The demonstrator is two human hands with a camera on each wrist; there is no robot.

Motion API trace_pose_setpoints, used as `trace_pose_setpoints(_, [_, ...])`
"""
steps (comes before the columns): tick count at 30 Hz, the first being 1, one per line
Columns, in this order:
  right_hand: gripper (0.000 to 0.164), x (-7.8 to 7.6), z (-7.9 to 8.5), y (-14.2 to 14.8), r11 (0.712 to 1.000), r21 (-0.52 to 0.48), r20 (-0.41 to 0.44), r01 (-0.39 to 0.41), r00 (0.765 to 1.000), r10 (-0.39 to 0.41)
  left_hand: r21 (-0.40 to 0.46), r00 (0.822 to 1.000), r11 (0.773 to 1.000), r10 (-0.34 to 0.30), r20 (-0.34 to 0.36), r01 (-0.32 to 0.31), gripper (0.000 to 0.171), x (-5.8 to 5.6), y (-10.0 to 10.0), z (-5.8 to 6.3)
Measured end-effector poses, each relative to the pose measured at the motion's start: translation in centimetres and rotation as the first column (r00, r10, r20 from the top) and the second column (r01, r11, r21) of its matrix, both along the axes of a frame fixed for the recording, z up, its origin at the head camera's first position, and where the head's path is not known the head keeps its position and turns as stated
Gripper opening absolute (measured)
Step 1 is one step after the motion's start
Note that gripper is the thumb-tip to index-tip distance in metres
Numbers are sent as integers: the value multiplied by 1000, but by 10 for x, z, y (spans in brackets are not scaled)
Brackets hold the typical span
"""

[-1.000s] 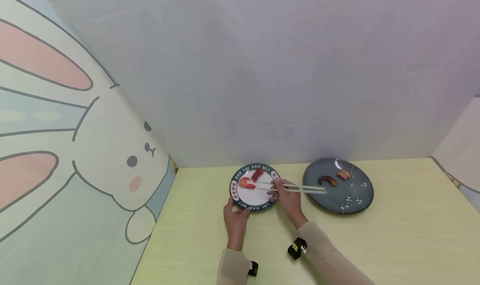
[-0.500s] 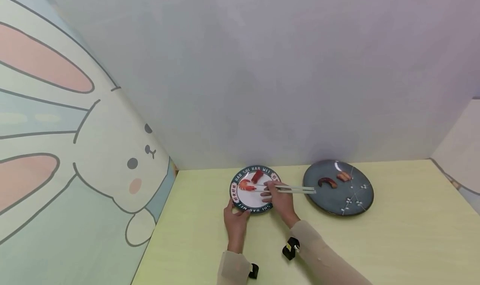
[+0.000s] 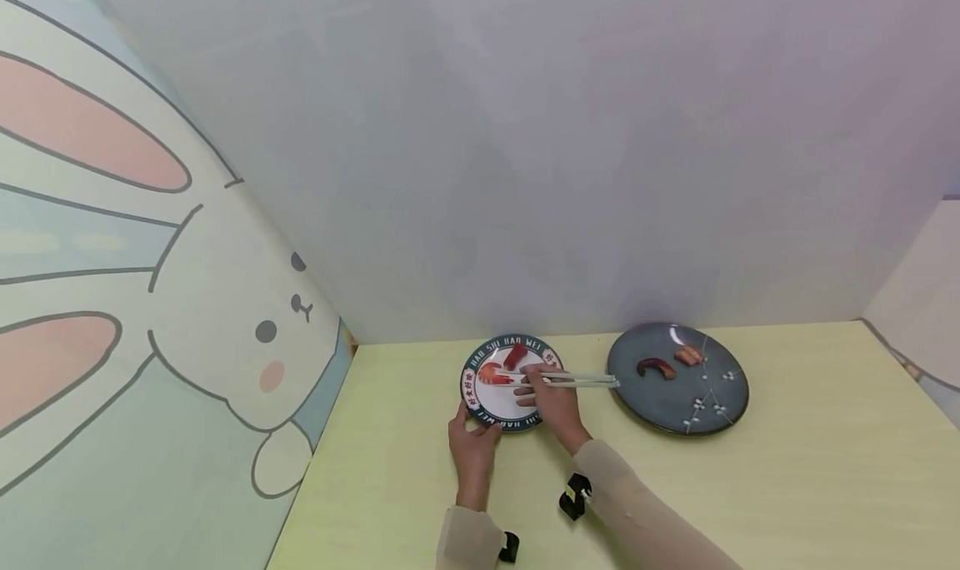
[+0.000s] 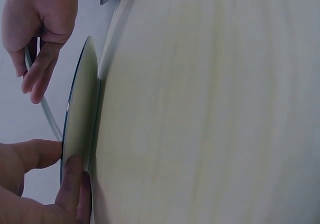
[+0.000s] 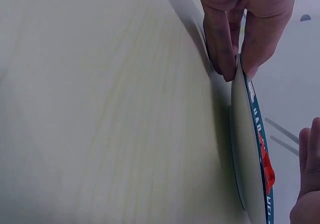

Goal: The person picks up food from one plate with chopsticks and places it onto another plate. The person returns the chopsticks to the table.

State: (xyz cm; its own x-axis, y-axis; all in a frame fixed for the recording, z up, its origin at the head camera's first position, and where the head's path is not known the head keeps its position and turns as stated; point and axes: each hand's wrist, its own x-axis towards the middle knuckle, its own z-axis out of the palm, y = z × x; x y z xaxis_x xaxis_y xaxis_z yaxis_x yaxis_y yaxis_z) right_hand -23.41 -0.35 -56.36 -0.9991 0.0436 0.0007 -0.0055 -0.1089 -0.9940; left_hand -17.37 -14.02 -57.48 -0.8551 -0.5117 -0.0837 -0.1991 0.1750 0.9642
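The left hand (image 3: 474, 453) pinches the near rim of the small plate (image 3: 498, 405), thumb above, fingers beneath, presumably to steady it; the right hand (image 3: 557, 407) grips 2 chopsticks (image 3: 588, 377), tips at the orange shrimp (image 3: 493, 375) on that plate, though whether they nip it, I can't tell! A red piece (image 3: 515, 355) sits just beyond; the dark plate (image 3: 645, 405), off right, bears 2 more morsels.

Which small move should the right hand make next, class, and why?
Probably draw the chopsticks together on the shrimp. The right hand holds them with their tips apart at the shrimp, and the left hand grips the edge of the lettered plate, which should help steady it.
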Motion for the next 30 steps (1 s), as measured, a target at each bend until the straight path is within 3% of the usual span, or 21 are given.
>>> trace_pose_setpoints(15, [28, -8, -4, -9, 998, 61, 26, -5, 1000, 3, 9, 1000, 1000, 9, -5, -9, 83, 1, 0, -1])
trace_pose_setpoints(22, [28, -9, -10, -11, 996, 86, 18, -15, 1000, 14, -3, 999, 1000, 4, -54, -4, 83, 2, 1, 0])
trace_pose_setpoints(30, [27, -11, -5, -17, 996, 90, 6, -17, 1000, 17, -2, 998, 1000, 7, -55, -7, 82, 3, 1, 0])
